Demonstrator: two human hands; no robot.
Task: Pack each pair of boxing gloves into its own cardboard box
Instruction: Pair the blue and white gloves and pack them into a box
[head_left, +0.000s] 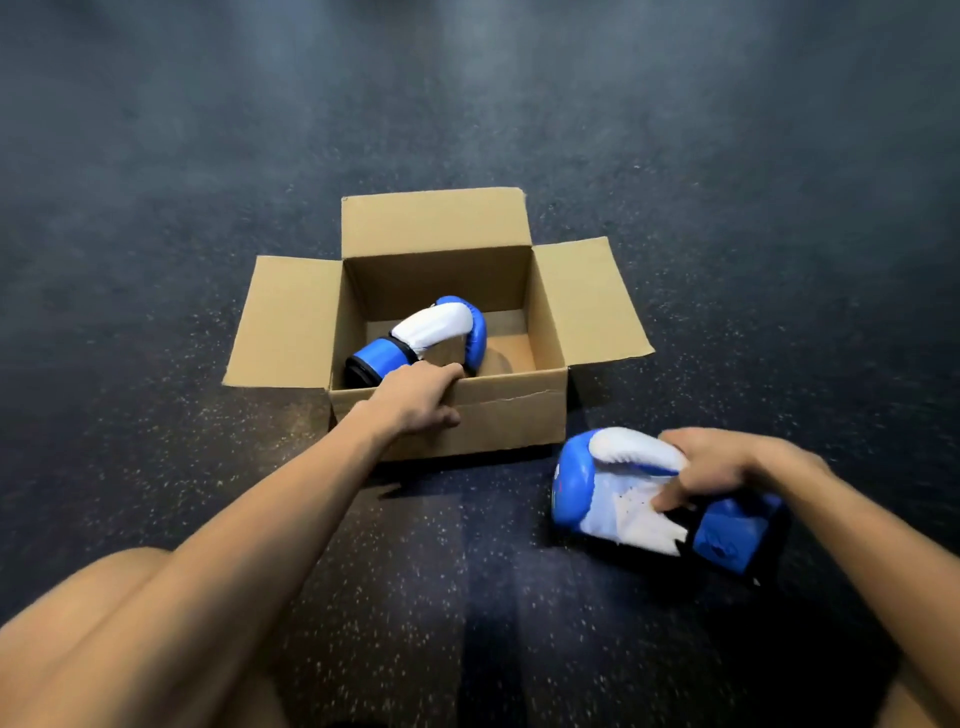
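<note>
The right hand (722, 467) grips the second glove (644, 499) on the floor – cuff pointing right; the cardboard box (509, 415), near wall gripped by the left hand (415, 395), lies up-left

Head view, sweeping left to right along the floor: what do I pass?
Left flap of the open brown cardboard box → left hand gripping the box's near wall → blue-and-white boxing glove inside the box → second blue-and-white boxing glove on the floor → right hand holding it.

Likely gym; dark speckled rubber floor (727, 234); boxing gloves (623, 493) beside cardboard box (509, 421)
</note>
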